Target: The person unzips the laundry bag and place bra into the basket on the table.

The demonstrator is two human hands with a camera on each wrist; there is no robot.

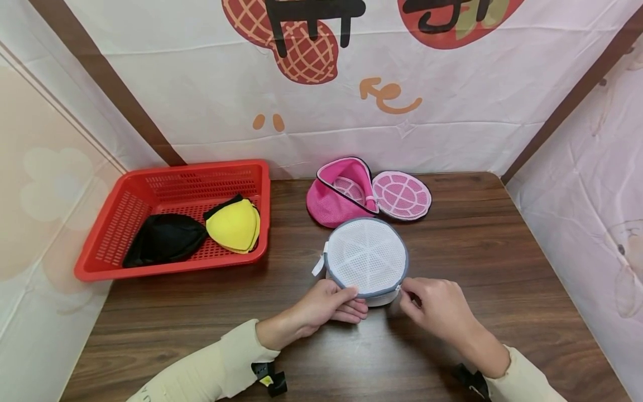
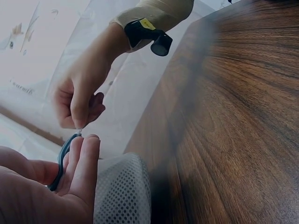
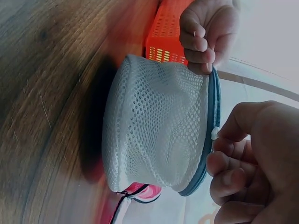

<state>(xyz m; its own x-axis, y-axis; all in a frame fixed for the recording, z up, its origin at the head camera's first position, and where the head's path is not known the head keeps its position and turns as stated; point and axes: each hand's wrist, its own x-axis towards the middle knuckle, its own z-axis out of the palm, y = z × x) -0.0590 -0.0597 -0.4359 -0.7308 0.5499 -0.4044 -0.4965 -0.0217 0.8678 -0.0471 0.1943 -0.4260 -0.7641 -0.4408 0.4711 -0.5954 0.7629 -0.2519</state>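
Two pinches; left fingers (image 1: 354, 308) palm-up on white mesh bag's (image 1: 367, 254) rim (image 3: 214, 100); right fingers (image 3: 229, 181) on its zipper pull (image 3: 215, 133)

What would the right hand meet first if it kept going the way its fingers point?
Likely the white mesh bag, at its zipped rim; the right hand pinches the zipper pull there. Exact contact depth is unclear.

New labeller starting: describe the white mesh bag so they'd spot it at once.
On the wooden table, right of the red basket, find the left hand. It grips the rim of a round white mesh bag, just in front of the open pink bag. Unlike that neighbour, its lid covers the top, and its rim is blue-grey.
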